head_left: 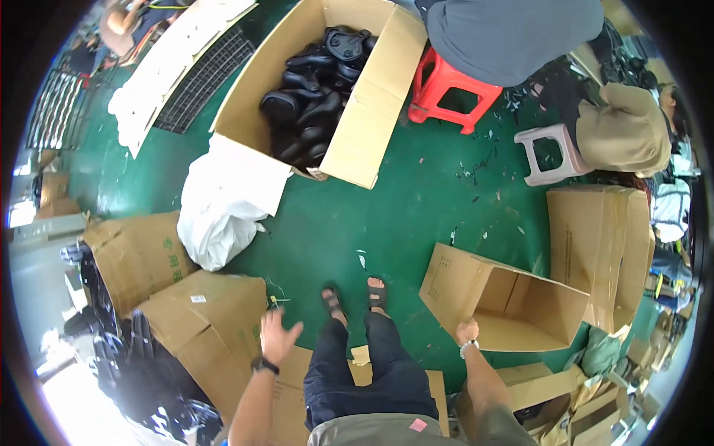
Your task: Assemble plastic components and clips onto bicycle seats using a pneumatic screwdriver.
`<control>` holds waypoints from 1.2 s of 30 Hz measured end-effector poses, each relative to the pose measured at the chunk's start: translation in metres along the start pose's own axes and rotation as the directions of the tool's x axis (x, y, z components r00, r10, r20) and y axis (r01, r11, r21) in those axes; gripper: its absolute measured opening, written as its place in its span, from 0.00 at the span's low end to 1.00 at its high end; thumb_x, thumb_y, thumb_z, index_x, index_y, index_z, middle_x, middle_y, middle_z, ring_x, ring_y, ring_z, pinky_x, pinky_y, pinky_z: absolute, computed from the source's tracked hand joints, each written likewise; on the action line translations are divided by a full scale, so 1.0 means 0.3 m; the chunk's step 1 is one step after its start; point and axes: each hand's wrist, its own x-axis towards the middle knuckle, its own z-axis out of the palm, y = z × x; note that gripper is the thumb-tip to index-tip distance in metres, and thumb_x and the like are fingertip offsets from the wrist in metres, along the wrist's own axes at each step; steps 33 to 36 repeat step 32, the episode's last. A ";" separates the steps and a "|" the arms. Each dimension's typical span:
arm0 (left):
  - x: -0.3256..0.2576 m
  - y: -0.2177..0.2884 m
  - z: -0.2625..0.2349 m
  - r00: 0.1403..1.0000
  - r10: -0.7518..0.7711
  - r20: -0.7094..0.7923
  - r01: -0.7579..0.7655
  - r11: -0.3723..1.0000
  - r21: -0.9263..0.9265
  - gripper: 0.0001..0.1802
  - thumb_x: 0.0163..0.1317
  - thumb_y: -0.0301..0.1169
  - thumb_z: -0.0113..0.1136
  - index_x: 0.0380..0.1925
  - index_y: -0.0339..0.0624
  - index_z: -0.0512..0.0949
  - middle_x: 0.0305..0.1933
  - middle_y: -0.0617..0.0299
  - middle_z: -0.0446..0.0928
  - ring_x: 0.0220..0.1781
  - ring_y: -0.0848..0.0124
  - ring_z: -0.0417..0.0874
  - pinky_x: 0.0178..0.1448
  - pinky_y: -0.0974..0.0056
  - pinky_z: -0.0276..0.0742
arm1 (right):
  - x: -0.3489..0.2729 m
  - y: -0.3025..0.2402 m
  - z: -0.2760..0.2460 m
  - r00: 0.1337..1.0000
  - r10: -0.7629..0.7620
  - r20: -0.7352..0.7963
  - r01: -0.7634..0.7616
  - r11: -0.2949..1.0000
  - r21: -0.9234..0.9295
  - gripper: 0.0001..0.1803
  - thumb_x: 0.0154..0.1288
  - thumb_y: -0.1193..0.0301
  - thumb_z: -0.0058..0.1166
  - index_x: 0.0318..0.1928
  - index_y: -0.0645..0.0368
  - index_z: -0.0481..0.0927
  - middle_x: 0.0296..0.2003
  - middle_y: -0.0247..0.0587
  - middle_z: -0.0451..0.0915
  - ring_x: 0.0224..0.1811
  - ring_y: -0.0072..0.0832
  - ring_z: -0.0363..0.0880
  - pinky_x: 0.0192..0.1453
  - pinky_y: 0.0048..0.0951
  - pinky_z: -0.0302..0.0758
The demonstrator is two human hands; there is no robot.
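My right hand is closed on the edge of an open, empty-looking cardboard box, which lies tilted with its opening facing me. My left hand holds nothing; its fingers are spread, close beside a brown carton on the left. Farther off, a large open carton holds several glossy black, saddle-shaped parts. A white plastic bag lies against that carton's near-left side.
A person sits on a red stool beyond the large carton. Another person is by a grey stool at the right. A tall carton stands right of my box. Black scraps litter the green floor. Black parts are heaped at lower left.
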 end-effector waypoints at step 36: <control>1.721 0.154 0.089 0.561 0.777 0.286 -0.825 0.496 0.270 0.13 0.61 0.46 0.61 0.29 0.50 0.78 0.27 0.58 0.83 0.34 0.61 0.85 0.44 0.60 0.77 | -0.501 -1.028 0.127 0.935 0.312 0.167 -0.331 0.938 0.100 0.24 0.62 0.59 0.61 0.25 0.72 0.77 0.19 0.65 0.77 0.23 0.48 0.84 0.28 0.52 0.72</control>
